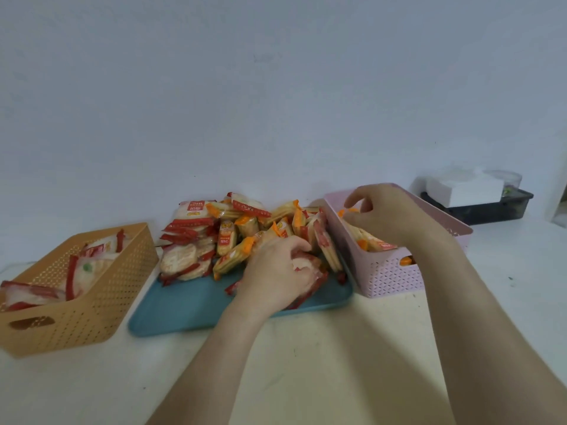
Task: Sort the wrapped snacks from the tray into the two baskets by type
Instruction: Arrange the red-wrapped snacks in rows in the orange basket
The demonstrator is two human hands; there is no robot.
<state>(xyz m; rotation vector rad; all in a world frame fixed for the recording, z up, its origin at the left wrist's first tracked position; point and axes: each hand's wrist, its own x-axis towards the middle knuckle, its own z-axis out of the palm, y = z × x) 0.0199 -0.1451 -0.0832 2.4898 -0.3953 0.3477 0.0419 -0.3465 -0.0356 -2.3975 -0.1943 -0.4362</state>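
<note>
Print on the packets is too blurred for us to read. Our left hand (276,271) curls round a red-edged packet (310,268) on the blue tray (184,311), beside heaped snacks (227,237) we can't count. Our right hand (386,213) is in the pink basket (386,277), fingers bent, grip unclear. Two baskets on the bench (337,363), with the orange basket (101,296) on the left.

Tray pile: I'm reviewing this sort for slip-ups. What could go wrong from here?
The pile leans on the pink basket; red packets could tip in among its orange packets. The left hand grips red packets far from the orange basket; one might drop on the way.
</note>
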